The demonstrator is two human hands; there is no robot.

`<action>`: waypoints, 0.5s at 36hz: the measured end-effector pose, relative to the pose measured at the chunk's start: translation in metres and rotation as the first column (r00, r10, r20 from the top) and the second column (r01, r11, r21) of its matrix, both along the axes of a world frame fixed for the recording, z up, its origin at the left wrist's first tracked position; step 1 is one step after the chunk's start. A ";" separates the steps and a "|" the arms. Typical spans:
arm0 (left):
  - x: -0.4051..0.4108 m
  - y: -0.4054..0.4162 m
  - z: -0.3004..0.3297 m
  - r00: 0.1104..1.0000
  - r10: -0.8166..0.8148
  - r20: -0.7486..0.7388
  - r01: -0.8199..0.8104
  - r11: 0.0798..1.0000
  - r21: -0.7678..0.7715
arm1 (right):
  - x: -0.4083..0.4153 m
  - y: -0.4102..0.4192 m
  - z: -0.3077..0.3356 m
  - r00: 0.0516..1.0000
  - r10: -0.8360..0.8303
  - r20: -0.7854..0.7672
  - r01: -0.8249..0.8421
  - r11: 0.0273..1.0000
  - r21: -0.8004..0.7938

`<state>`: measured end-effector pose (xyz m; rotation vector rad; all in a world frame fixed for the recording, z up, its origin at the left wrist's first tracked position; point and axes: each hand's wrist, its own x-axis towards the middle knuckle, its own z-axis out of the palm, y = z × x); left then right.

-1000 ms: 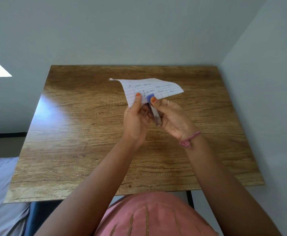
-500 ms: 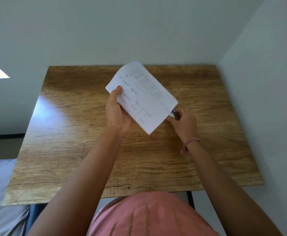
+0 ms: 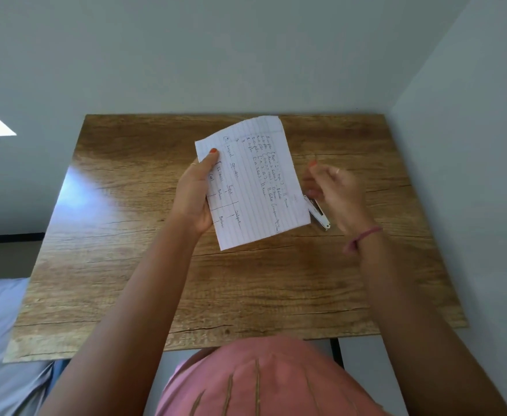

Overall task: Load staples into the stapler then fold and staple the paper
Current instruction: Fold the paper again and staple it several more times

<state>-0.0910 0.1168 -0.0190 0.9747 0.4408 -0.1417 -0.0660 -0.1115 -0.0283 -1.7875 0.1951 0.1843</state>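
The paper [image 3: 253,181] now stands unfolded into a lined, handwritten sheet in the middle of the frame, where a second ago it was a folded wedge with the stapler clamped on its corner between both my hands. My left hand [image 3: 196,196] has it alone: thumb on the written face near the upper left edge, fingers behind, so the sheet hangs tilted with its lower right corner dipping toward the stapler [image 3: 317,211]. That stapler has left my right hand [image 3: 335,190] and lies on the wooden surface [image 3: 126,265] right of centre, its near end free, its far end partly hidden by the sheet's corner and by my palm. My right hand hovers just above it, blurred with motion, fingers loosely spread and holding nothing that I can make out. I judge the staple has been driven and the tool set down, so the task looks close to finished, though no staple is clear enough in the sheet to confirm. The sheet sits wholly in my left grip; the stapler lies just below and apart from my right.
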 end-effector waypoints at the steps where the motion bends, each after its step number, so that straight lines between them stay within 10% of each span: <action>1: 0.001 0.000 0.001 1.000 -0.016 -0.001 0.016 1.000 -0.003 | 0.000 0.001 0.005 0.991 0.091 -0.101 -0.071 0.979 0.190; 5: 0.003 -0.002 0.004 0.999 -0.048 -0.004 0.048 0.998 0.027 | -0.003 0.009 0.011 0.908 0.360 -0.213 -0.261 0.886 0.384; 18: -0.002 0.035 0.000 0.932 -0.358 0.065 0.318 0.889 0.329 | -0.002 0.011 0.005 0.973 0.196 -0.124 -0.138 0.919 0.369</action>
